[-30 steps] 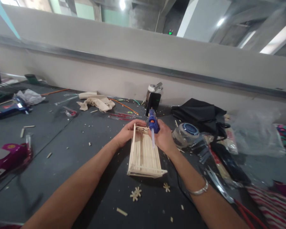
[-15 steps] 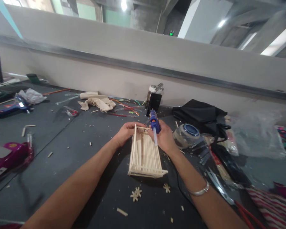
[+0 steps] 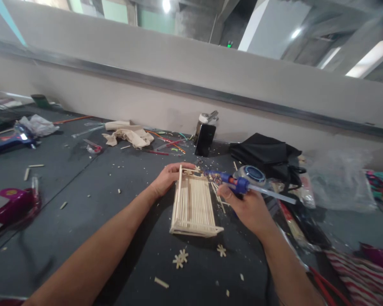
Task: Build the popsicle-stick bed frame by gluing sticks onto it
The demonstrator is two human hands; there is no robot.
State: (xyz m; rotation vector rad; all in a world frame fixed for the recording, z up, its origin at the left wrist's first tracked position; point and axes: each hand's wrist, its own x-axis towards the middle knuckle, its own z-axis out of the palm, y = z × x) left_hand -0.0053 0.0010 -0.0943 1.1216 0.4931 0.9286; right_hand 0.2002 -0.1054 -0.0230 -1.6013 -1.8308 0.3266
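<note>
Our left hand (image 3: pixel 167 179) grips the far left corner of a pale, open tray of thin wooden sticks (image 3: pixel 196 202), well in from the dark grey table's (image 3: pixel 92 216) far edge; our right hand (image 3: pixel 245 208) grasps a blue plastic glue gun (image 3: pixel 225 177). We judge the tray light, stiff, fragile at its joints — best held by its corners. Inside, we see parallel sticks; the clear jar with a blue-ringed lid's (image 3: pixel 254 173) contents we cannot tell.
</note>
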